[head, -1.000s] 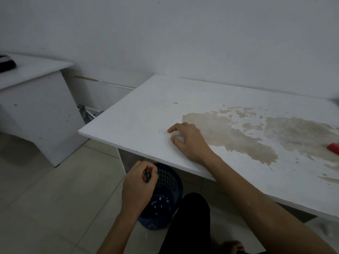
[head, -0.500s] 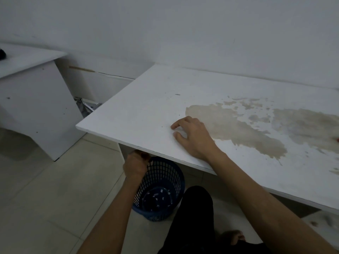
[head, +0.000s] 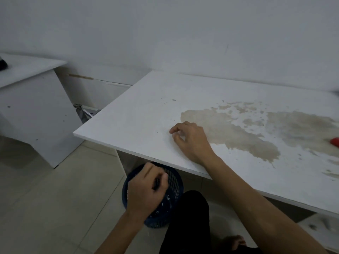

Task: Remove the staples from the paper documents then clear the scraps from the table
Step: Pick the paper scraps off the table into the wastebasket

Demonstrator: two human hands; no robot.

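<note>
My right hand (head: 190, 142) rests on the white table (head: 137, 116) near its front edge, fingers loosely curled, fingertips touching the bare surface. I see nothing held in it. My left hand (head: 146, 191) hovers below the table edge, over the blue mesh waste basket (head: 176, 182) on the floor. Its curled fingers grip a small black object (head: 156, 183); what it is I cannot make out. White paper scraps (head: 166, 204) lie in the bottom of the basket. No papers show on the table.
A large brown stain (head: 238, 132) spreads over the table's middle and right. A red object (head: 335, 143) is cut off at the right edge. A second white desk (head: 27, 77) stands to the left. My black-trousered knee (head: 187, 217) is beside the basket.
My left hand had gone up under the table edge and has come back down over the basket, still gripping the black object. My right hand stays in place on the table.
</note>
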